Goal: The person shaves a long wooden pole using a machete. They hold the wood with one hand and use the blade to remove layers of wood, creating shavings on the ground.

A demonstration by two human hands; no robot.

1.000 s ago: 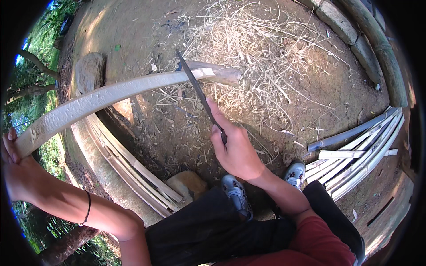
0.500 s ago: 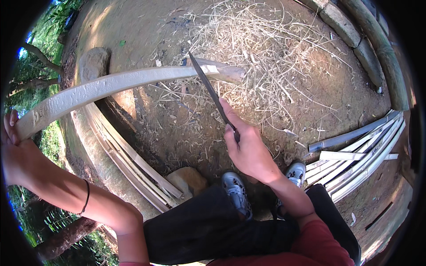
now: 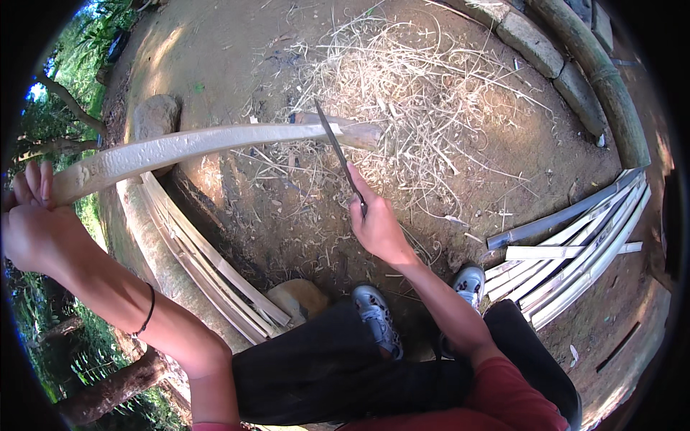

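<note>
A long pale bamboo strip stretches from the left edge to the middle, slightly arched. My left hand grips its near left end, fingers wrapped round it. Its far end rests on a short weathered wood block lying on the ground. In my right hand is a knife with a long dark blade pointing away from me. The blade crosses the strip close to its far end; whether it cuts in or only lies against it, I cannot tell. My right fingers are closed round the handle, which is mostly hidden.
Pale shavings cover the ground beyond the block. Split bamboo strips lie in a bundle at left, beside a log, and another pile at right. A stone sits near my left shoe. A thick bamboo pole borders the right.
My right hand and the knife have shifted a little away from me, and the blade now crosses nearer the strip's far end. My left hand has risen slightly with the strip. The view has moved slightly.
</note>
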